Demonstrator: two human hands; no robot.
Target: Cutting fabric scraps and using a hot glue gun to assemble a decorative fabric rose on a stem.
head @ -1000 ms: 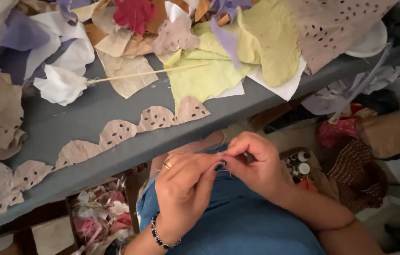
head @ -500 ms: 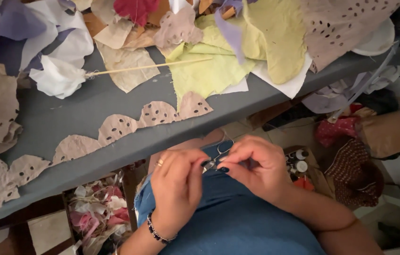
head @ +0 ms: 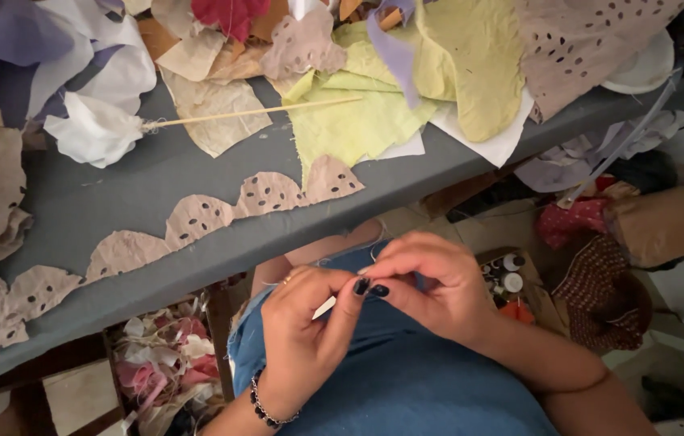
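Head view, looking down over a lap in blue denim under the edge of a grey table (head: 156, 190).

Left to right. Our left hand (head: 306, 323), beaded bracelet (head: 265, 410) at the wrist, is curled in with thumb and forefinger pinched; a small pale sliver (head: 325, 307) shows just beneath it, too small to identify. Our right hand (head: 431, 287) meets it fingertip to fingertip, also pinched narrow. Whatever is held between them is hidden by the dark-nailed tips; we cannot tell if it is thread, needle or a scrap.

Risks, as we judge them: the grip is fine and over the lap, so a slip would drop the piece into the denim folds or down to the scrap heap (head: 164, 379) below the table, where it would be hard to find. If it is sharp, a fingertip could be pricked.

Around: on the table a scalloped, perforated beige strip (head: 197, 218) lies near the front edge, a white paper flower on a thin stick (head: 96, 129) behind it, then yellow-green sheets (head: 407, 97) and a large perforated beige sheet (head: 592, 40). Right of the hands, a small box of spools (head: 507, 274) on the floor. The table edge overhangs the hands closely.
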